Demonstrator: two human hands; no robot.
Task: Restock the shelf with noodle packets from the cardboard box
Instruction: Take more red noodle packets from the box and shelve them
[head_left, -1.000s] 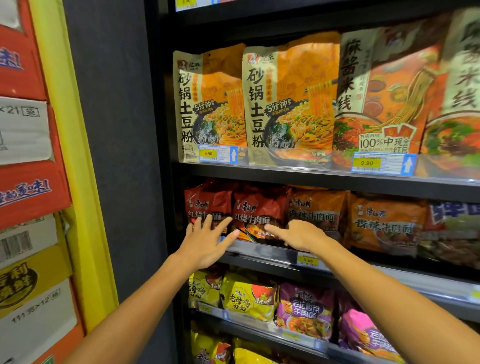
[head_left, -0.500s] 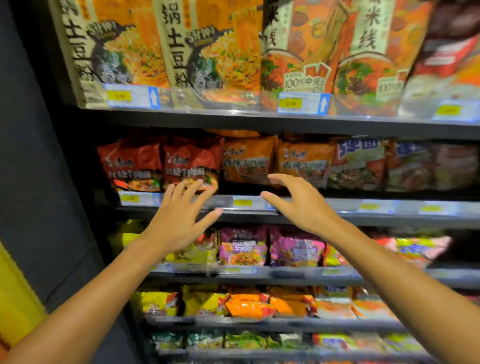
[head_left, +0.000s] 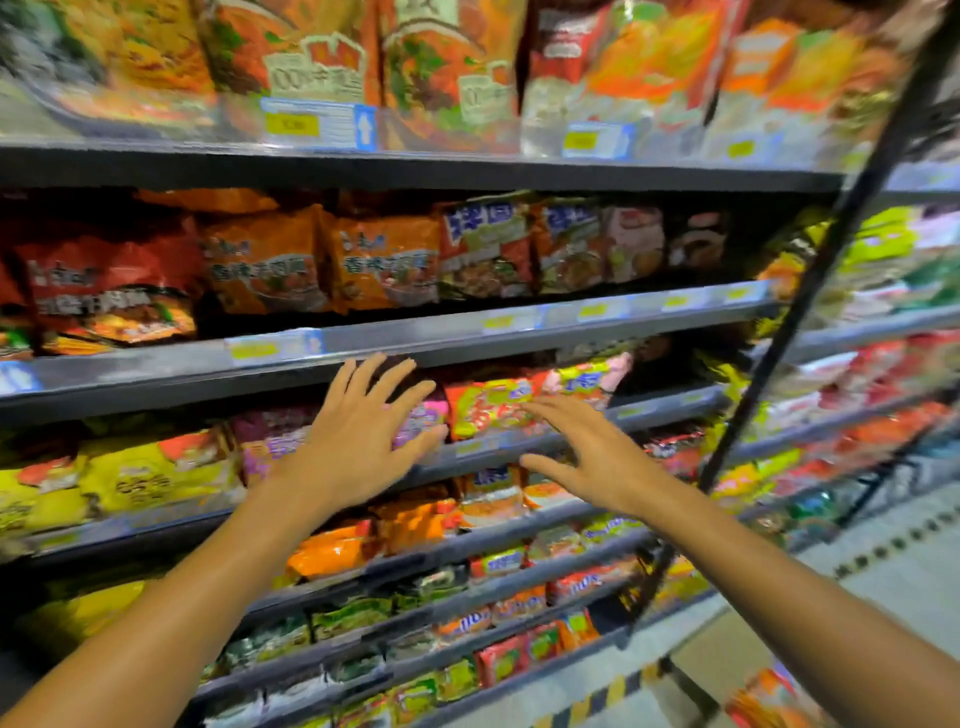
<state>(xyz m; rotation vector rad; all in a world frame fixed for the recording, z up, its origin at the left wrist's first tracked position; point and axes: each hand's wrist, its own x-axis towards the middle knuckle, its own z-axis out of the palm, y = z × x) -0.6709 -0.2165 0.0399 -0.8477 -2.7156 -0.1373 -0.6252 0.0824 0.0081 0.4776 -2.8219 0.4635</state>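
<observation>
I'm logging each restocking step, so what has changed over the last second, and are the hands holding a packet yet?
Both hands dropped from the red packets' shelf to the next shelf down, and the view swung right. The left hand is now in front of the purple packets, the right hand by the red-and-yellow packets. Unchanged: fingers spread, both hands empty, nothing taken or let go.

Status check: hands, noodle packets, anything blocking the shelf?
Left hand and right hand open, empty. Noodle packets on shelf ahead. Cardboard box not in view. Nothing blocking.
</observation>
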